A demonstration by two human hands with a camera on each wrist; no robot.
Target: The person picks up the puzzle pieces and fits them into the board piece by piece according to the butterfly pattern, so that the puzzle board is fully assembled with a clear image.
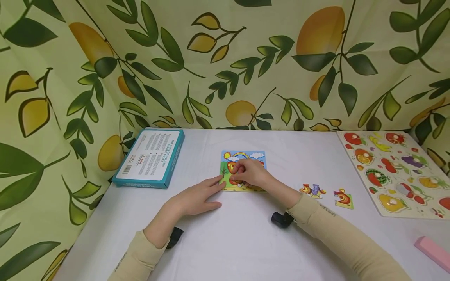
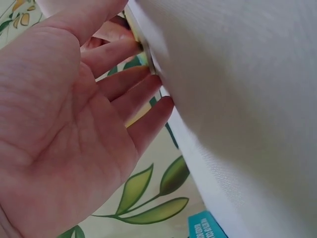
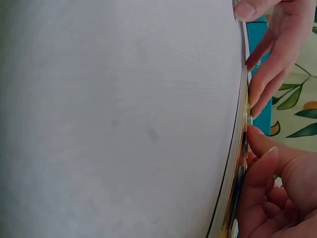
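Note:
A small picture jigsaw puzzle [image 1: 258,155] lies flat on the white table, with a sun, rainbow and clouds along its top. Over its middle, my right hand [image 1: 254,172] is bent down, thumb and curled fingers about a red-orange puzzle piece [image 1: 231,167] at the board's surface; the palm side hides much of it. My left hand [image 1: 197,197] lies flat at the puzzle's left edge, fingers extended and fingertips touching the border. In the left wrist view the left palm [image 2: 74,119] faces the camera with fingers straight. The right wrist view shows the right thumb [image 3: 260,139] against the board.
To the right lie loose puzzle pieces, one group orange and purple [image 1: 313,190], another red and green [image 1: 343,199]. Farther right are a wooden fruit peg board [image 1: 377,203] and a pink block [image 1: 434,251]. A teal-edged box [image 1: 149,156] sits at back left, before a leaf-print curtain [image 1: 232,86].

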